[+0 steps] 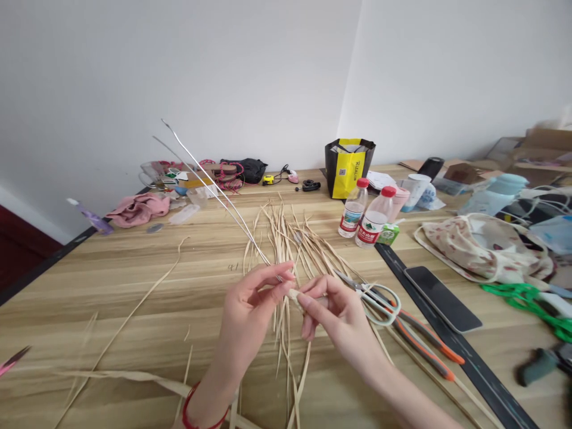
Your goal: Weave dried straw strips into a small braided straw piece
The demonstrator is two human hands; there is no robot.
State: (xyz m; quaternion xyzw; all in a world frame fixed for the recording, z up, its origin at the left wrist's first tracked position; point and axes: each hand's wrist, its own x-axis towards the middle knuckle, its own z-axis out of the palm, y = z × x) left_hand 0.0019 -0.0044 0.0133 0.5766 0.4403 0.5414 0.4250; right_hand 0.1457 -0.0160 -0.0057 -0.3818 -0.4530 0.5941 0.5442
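Two long metal wires (223, 201) slant up and away to the left from my left hand (248, 316), whose thumb and fingers are closed on their near end. A small pale woven bit of straw (293, 294) sits between my two hands at that end. My right hand (337, 313) pinches the other side of this bit, thumb against forefinger. Under and beyond both hands lies a loose bundle of dry straw strips (279, 235). White-handled scissors (383, 304) rest just right of my right hand, next to orange-and-grey pliers (424, 345).
Two water bottles (373, 220), a green drink carton (388, 235) and a black-and-yellow bag (347, 170) stand behind to the right. A phone (442, 298) lies on the dark strip near a cloth bag (487, 247). Pink cloth (139, 208) is at the back left.
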